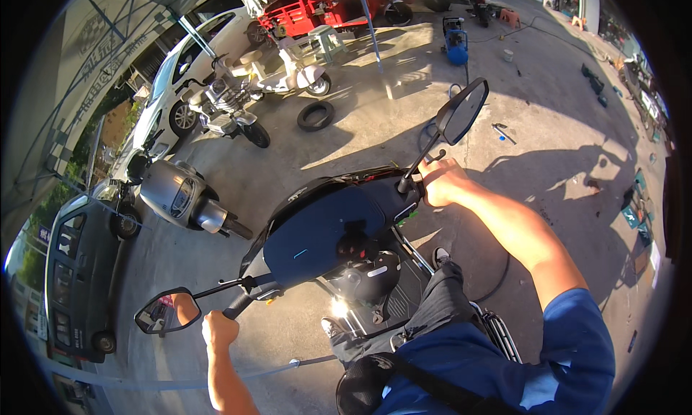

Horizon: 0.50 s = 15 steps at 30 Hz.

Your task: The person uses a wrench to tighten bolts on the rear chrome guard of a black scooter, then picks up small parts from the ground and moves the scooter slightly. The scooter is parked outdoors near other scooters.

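Observation:
I stand astride a black electric scooter with a glossy dark dashboard (324,231). My left hand (220,330) is closed round the left handlebar grip (238,306), beside the left mirror (160,313). On the other side, my right hand (441,181) wraps the right grip, which its fingers mostly hide. The right mirror (463,112) rises on its stem just beyond that hand. Below the dashboard, in front of my legs, hangs what looks like a dark helmet (375,277) with a clear visor. A foot shows on either side of the scooter's footboard (411,289).
A grey scooter (169,188) stands close on the left, with a dark van (76,271) behind it. Ahead are a loose tyre (316,125), pale scooters (292,76), a white car (162,83) and a red three-wheeler (310,15). A blue air compressor (456,53) and tools (502,132) lie ahead right.

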Available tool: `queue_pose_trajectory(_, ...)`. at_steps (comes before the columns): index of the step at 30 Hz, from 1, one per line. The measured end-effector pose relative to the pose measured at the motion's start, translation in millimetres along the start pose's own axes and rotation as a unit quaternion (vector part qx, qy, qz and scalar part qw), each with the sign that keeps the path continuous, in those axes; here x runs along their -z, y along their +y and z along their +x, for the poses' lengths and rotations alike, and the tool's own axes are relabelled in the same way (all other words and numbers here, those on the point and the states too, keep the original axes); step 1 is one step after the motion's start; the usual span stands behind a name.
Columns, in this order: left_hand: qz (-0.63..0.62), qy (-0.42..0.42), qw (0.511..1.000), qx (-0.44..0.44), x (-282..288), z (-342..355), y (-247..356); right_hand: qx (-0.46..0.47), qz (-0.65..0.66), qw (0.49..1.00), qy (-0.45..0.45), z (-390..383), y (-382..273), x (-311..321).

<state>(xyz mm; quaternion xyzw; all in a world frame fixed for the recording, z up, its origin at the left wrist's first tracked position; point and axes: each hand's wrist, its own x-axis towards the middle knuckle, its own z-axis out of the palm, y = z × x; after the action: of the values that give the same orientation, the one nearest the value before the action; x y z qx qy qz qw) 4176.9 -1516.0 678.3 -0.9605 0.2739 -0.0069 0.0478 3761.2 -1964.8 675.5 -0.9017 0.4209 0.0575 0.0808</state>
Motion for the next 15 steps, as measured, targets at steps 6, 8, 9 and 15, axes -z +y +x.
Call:
queue_pose_trajectory(6,-0.005,-0.004,0.999,-0.036,22.7,245.2,42.7,-0.005,-0.003,1.0,0.011,203.8,-20.5,20.5)
queue_pose_trajectory(8,0.0,-0.007,0.998,-0.062,31.2,318.5,55.9,-0.01,-0.035,0.999,0.005,271.6,-31.6,30.9)
queue_pose_trajectory(9,0.007,-0.022,0.998,-0.057,35.4,342.7,62.3,-0.007,-0.044,0.999,0.001,297.9,-32.4,37.2)
queue_pose_trajectory(15,0.003,-0.052,0.998,-0.038,37.6,493.2,105.7,0.025,0.012,0.997,0.076,441.7,-38.5,64.0)
